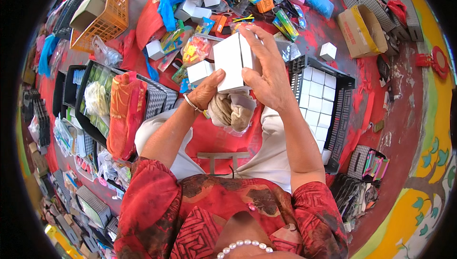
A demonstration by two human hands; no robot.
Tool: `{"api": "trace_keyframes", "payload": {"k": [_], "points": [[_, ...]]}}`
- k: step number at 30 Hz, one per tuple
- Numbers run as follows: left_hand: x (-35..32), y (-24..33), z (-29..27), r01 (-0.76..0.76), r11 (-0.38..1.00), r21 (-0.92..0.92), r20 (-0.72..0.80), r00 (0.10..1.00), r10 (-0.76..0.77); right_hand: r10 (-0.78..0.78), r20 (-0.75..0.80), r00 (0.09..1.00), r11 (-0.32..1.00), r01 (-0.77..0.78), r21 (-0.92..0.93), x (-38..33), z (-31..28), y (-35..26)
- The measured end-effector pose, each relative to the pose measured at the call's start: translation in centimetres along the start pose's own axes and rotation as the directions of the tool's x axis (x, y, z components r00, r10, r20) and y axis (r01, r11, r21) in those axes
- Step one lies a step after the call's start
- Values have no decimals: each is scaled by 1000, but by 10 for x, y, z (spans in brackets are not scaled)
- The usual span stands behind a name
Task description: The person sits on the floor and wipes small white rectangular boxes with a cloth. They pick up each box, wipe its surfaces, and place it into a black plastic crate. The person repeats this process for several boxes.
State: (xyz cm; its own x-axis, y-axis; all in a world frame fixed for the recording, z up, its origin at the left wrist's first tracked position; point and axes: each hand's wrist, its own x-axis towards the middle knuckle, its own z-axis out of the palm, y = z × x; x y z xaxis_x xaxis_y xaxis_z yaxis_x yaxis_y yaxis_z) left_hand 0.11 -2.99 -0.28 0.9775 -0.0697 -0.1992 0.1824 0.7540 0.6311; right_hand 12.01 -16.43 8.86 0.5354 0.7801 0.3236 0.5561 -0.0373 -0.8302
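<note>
left hand [205, 90] grips white box [228, 64] low, fingers half curled; right hand [270, 74] arched, thumb and fingers parted, gripping right side.

Plain white box [228, 64], squarish-faced, held slightly tilted

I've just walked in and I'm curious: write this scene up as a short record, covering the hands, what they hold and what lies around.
Held item: white box with a dark seam
Left hand: gripping its lower left corner
Right hand: gripping its right side
Just below the box: brownish bundle, contents unclear
To the right: black crate holding rows of small white boxes
Ahead: jumbled pile of packets and boxes
Upper left: orange basket
Upper right: open cardboard box
</note>
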Motion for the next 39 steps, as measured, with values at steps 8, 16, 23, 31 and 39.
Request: {"api": "trace_keyframes", "payload": {"k": [8,16,23,31,39], "points": [[-3,4,11,-27,1000,12,-52,998,27,-13,49,999,987,21,-162,-3,4,0],[-1,9,-2,63,934,351,-163,987,-6,26,166,986,923,40,-384,-2,19,5],[3,2,-9,15,999,-43,-34,999,-16,126,101,987,858,-160,487,11,-8,3],[6,25,-11,-275,931,-241,-122,960,252,501,202,842,674,-526,518,-24,27,8],[9,33,-9,-329,944,18,-190,926,326,480,57,875,826,-473,306,-23,42,5]]}}
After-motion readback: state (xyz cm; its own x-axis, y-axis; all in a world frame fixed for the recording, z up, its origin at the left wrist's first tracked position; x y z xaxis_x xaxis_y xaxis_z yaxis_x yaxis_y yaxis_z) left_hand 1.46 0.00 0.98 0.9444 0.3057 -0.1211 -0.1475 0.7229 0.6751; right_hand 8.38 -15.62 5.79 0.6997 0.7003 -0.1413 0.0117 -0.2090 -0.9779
